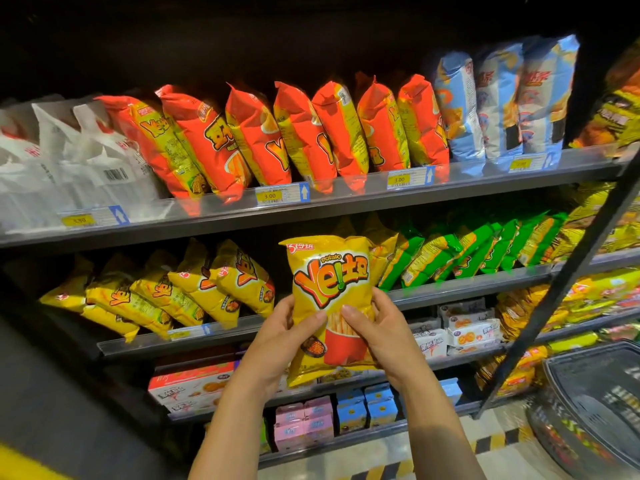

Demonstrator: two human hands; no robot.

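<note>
Plastic film, crinkly and glossy: that's the yellow snack bag with the fries picture on it. It's held up in the air, upright, front to the camera, right in front of the grey metal shelf rail and overlapping it.

Both hands are on its lower half. The left hand pinches the left edge with the thumb flat on the front. The right hand does the same on the right edge, thumb laid across the print. The other fingers go round the back, so I can't really tell how they sit, probably curled against the film.

Handling-wise I'd guess it weighs next to nothing. It looks puffed with air, soft and squishy, and the film looks slick. The contents are thin sticks, so squeeze hard and you get crumbs. The best hold is the side edges or the crimped top seam, with a light pinch, not a fist round the middle.

On that rail to the left sits a row of matching yellow bags, and on it to the right are green bags. Above the rail are red-orange bags. Below and right of it is a dark plastic basket.
</note>
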